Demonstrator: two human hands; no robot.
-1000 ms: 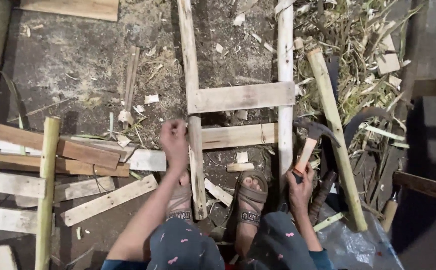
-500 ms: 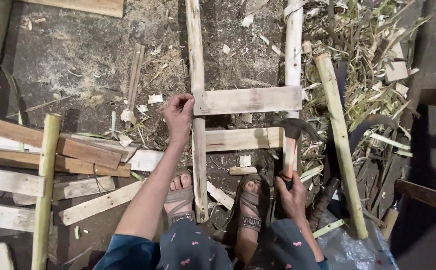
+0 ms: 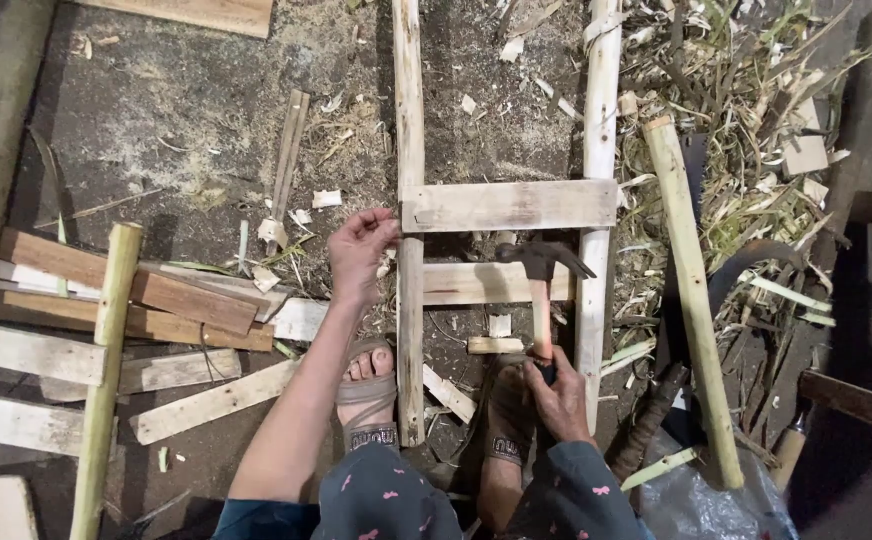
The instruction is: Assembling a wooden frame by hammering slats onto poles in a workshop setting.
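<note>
Left hand (image 3: 361, 245) pinches the end of the upper pale wooden crossbar (image 3: 509, 205), right where it meets the long left wooden rail (image 3: 410, 200). Right hand (image 3: 559, 395) is clenched around the handle of the dark-headed hammer with a wooden handle (image 3: 540, 285), whose head hangs over the lower pale crossbar (image 3: 486, 283).

The frame lies flat on the dirt floor (image 3: 156, 130), between the person's sandalled feet. Two crossbars already sit across the left rail and the pale right rail (image 3: 598, 150). It looks like more of the rails has no bars yet, so the build seems only partly done. Whether the upper bar is nailed down cannot be seen.

A long bamboo pole (image 3: 691, 290) lies just right of the frame, and a thinner bamboo stick (image 3: 104, 370) rests on a pile of flat wooden planks (image 3: 106, 290) to the left. Small wood scraps (image 3: 494, 346) lie between the rails under the hammer and could get in the way. Dry stalks and chips (image 3: 756, 90) cover the floor at the top right.
</note>
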